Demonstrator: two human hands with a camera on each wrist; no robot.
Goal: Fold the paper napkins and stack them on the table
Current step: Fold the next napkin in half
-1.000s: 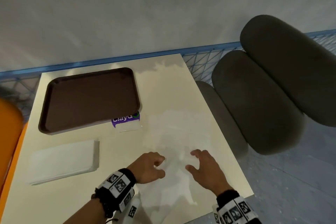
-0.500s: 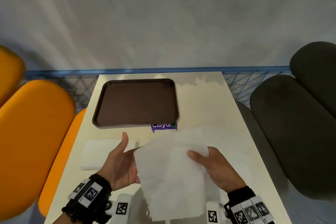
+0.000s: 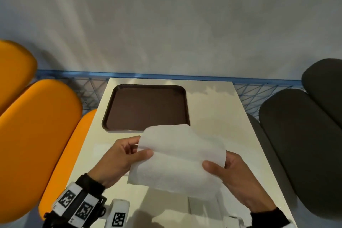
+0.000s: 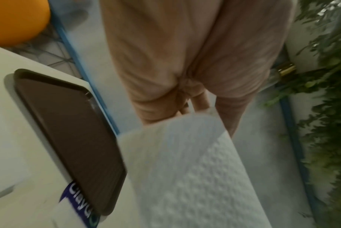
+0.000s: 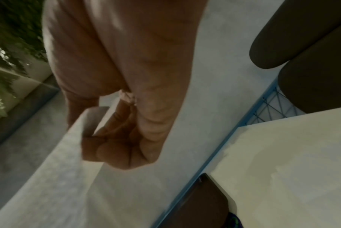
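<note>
A white paper napkin [image 3: 177, 159] hangs in the air above the near half of the bench [image 3: 218, 116], its far edge curling over toward the person. The left hand [image 3: 118, 161] pinches its left edge, and the right hand [image 3: 233, 174] pinches its right edge. A brown tray [image 3: 146, 107] lies beyond, a purple label [image 4: 78, 205] tucked beneath it.
</note>
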